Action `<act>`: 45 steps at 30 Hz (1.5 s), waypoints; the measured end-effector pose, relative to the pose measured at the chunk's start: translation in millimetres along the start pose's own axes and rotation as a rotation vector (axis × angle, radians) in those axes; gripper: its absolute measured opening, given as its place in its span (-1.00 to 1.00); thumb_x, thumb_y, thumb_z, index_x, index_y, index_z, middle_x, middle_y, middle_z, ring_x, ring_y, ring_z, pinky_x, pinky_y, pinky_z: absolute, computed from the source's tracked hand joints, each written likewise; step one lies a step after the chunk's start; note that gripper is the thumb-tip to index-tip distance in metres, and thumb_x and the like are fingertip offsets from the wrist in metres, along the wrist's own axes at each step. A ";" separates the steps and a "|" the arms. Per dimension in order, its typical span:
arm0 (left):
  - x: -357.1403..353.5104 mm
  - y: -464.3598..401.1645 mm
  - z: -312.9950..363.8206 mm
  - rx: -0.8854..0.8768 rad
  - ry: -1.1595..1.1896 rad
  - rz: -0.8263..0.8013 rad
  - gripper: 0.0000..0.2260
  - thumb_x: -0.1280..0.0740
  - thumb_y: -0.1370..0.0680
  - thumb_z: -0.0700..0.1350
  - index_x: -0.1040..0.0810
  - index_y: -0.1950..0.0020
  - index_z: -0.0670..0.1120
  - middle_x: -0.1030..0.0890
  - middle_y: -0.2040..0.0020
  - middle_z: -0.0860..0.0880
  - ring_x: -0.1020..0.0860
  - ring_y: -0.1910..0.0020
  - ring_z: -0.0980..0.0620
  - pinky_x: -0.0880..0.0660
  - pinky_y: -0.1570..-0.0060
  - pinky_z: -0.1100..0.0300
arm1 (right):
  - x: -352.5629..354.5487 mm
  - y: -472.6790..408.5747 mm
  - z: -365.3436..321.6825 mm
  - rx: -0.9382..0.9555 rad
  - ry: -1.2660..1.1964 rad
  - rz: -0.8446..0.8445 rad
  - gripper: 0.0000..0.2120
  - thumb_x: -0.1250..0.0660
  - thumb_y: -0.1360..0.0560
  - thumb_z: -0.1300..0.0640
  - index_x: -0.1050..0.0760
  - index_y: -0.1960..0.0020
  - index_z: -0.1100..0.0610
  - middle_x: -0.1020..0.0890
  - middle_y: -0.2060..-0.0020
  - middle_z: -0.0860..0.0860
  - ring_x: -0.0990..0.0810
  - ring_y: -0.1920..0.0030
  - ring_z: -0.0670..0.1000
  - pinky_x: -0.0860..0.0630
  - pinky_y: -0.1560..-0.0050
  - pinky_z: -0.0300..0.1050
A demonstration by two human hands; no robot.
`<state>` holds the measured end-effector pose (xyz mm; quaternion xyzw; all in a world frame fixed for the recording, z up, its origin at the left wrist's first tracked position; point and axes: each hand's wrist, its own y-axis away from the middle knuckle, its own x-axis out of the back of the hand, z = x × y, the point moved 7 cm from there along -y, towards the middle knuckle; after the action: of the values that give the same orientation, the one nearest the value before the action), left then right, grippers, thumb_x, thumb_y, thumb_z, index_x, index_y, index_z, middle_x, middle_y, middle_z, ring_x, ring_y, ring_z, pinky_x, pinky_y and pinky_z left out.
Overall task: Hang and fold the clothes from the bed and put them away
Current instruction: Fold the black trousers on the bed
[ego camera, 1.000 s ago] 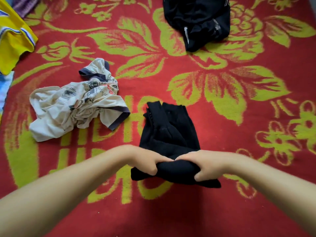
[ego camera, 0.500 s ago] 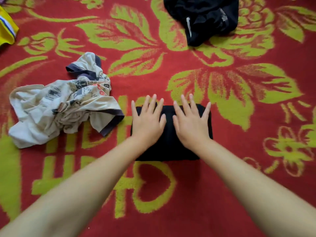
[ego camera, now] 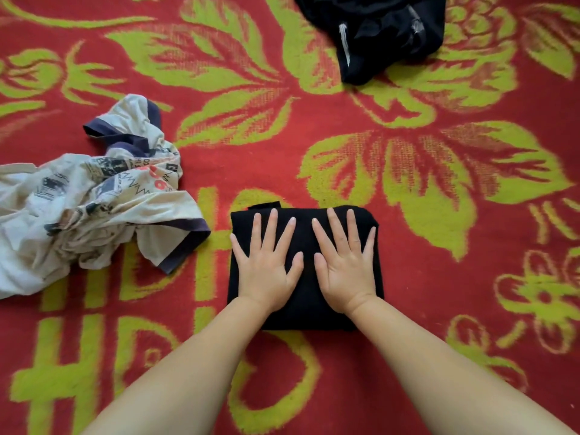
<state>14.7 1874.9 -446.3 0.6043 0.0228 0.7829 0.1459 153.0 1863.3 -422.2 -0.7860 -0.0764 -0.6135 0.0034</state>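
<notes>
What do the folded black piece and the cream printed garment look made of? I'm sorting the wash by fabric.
Folded black garment: soft matte knit, likely cotton or a blend; it lies flat with no sheen under both hands. Cream printed garment: thin, limp jersey, probably cotton; it crumples into fine wrinkles, with darker navy hem bands. The exact fibre cannot be told from the picture.

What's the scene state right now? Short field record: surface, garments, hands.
surface: red blanket with yellow-green floral pattern
folded item: black garment folded into a flat rectangle, near centre
left hand: flat on the folded garment, fingers spread
right hand: flat on it beside the left, fingers spread
unfolded, left: crumpled cream printed shirt with navy trim, apart from the folded piece
unfolded, top: crumpled black garment with a white stripe, partly cut off by the frame
</notes>
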 end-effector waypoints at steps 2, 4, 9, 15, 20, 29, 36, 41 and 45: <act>2.0 -2.0 1.5 0.028 -0.009 -0.079 -0.45 0.15 -0.56 0.25 0.08 -0.55 0.18 0.14 -0.58 0.03 0.23 -0.54 -0.02 0.18 -0.38 -0.36 | 1.8 -1.6 -0.7 -0.022 0.001 -0.075 -0.48 0.06 -0.60 -0.06 -0.09 -0.54 -0.02 -0.02 -0.55 0.01 0.18 -0.54 0.10 0.11 -0.42 0.43; 7.0 -2.4 5.0 0.047 -0.024 -0.148 -0.44 0.18 -0.55 0.27 0.18 -0.54 0.20 0.22 -0.58 0.04 0.28 -0.53 0.01 0.23 -0.38 -0.36 | 4.5 -3.1 -1.3 -0.041 0.019 -0.182 -0.49 0.11 -0.63 -0.10 0.10 -0.55 -0.11 0.18 -0.55 -0.07 0.40 -0.49 0.01 0.21 -0.44 0.39; 43.1 29.1 -19.7 0.087 -0.124 -0.045 -0.39 0.20 -0.56 0.25 0.19 -0.55 0.03 0.13 -0.58 -0.06 0.15 -0.56 -0.01 0.24 -0.37 -0.34 | 39.2 23.5 9.1 -0.020 0.103 -0.127 -0.48 0.13 -0.63 -0.10 0.18 -0.55 -0.07 0.10 -0.57 0.03 0.29 -0.53 0.04 0.21 -0.41 0.43; 23.6 105.1 6.9 -0.466 -0.251 0.007 -0.09 -0.48 -0.31 -0.01 -0.07 -0.56 0.02 -0.13 -0.55 -0.15 -0.12 -0.52 -0.15 -0.14 -0.31 -0.45 | 23.9 107.8 -20.1 0.295 0.233 -0.138 -0.05 -0.50 -0.27 0.03 -0.10 -0.54 -0.07 -0.15 -0.53 0.12 -0.04 -0.52 0.24 -0.04 -0.26 0.58; 13.0 67.0 0.0 -0.244 -0.288 0.012 0.02 -0.47 -0.29 -0.23 0.11 -0.56 0.05 -0.15 -0.55 -0.15 -0.12 -0.52 -0.17 -0.15 -0.33 -0.37 | 15.4 58.6 -21.8 0.084 0.230 -0.130 0.01 -0.63 -0.11 0.17 -0.27 -0.48 -0.04 -0.30 -0.47 0.10 -0.20 -0.47 0.30 -0.26 -0.20 0.54; 81.2 24.6 7.3 -0.238 -0.222 -0.060 -0.34 -0.24 -0.56 -0.16 0.03 -0.57 0.08 -0.20 -0.51 -0.05 -0.27 -0.43 -0.08 -0.31 -0.32 0.06 | 73.7 10.1 -19.9 0.035 0.157 -0.192 -0.39 -0.21 -0.57 0.22 -0.09 -0.53 -0.09 -0.19 -0.50 -0.11 -0.14 -0.50 0.11 -0.53 0.08 -0.05; 211.1 67.2 7.0 -0.228 -0.132 0.115 -0.43 -0.23 -0.52 -0.30 -0.24 -0.52 -0.06 -0.39 -0.40 -0.18 -0.45 -0.29 -0.18 -0.41 -0.19 -0.06 | 174.5 10.2 -83.3 0.144 0.249 -0.146 -0.29 -0.34 -0.53 0.09 -0.04 -0.55 -0.07 -0.18 -0.49 -0.10 -0.12 -0.50 0.08 -0.57 0.10 -0.09; 277.8 138.6 -25.5 0.009 -0.231 0.197 -0.41 -0.22 -0.56 -0.17 -0.10 -0.56 0.03 -0.28 -0.48 -0.10 -0.33 -0.40 -0.08 -0.26 -0.36 -0.09 | 226.6 25.8 -160.4 0.378 0.263 -0.101 -0.28 -0.36 -0.52 0.05 -0.04 -0.55 -0.07 -0.19 -0.48 -0.10 -0.12 -0.51 0.08 -0.60 0.06 -0.04; 314.9 222.1 -55.9 0.224 -0.261 0.245 -0.37 -0.18 -0.55 -0.22 -0.05 -0.57 0.05 -0.24 -0.50 -0.08 -0.30 -0.42 -0.08 -0.17 -0.42 -0.10 | 246.1 52.1 -237.4 0.609 0.285 -0.074 -0.27 -0.34 -0.52 0.10 -0.02 -0.55 -0.07 -0.18 -0.48 -0.09 -0.12 -0.51 0.08 -0.58 0.07 -0.06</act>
<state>-154.7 1751.0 -118.3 0.7112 0.0172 0.7026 -0.0167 -11.4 1816.9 -121.4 -0.6518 -0.2835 -0.6661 0.2261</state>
